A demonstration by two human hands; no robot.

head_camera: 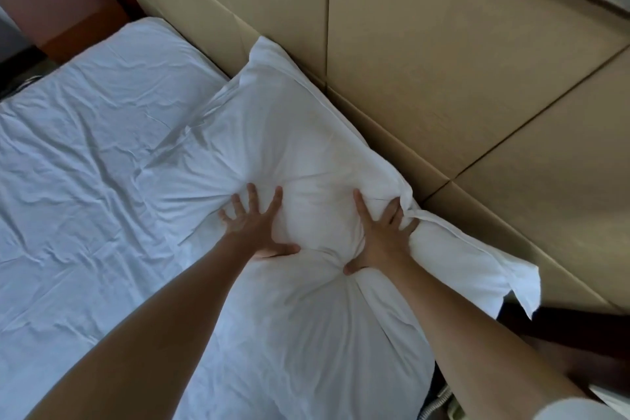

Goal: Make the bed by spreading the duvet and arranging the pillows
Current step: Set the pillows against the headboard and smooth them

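A white pillow [300, 133] lies at the head of the bed against the tan headboard [443, 61]. My left hand [255, 225] presses flat on the pillow with fingers spread and straight. To its right, my right hand [378, 235] also presses into the pillow, fingers stretched forward, with folds of the pillowcase bunched over its outer fingers. The pillow bulges between the two hands. A second white pillow or cushion [306, 351] lies nearer to me under my forearms. The wrinkled white sheet [85, 164] covers the mattress to the left. No duvet shows.
The padded tan headboard panels fill the upper right. A reddish-brown wooden bedside unit [58, 7] stands beyond the mattress's far corner. A loose pillowcase flap [521, 283] hangs over the bed's right edge above a dark gap. A coiled cord [439, 399] lies at the bottom.
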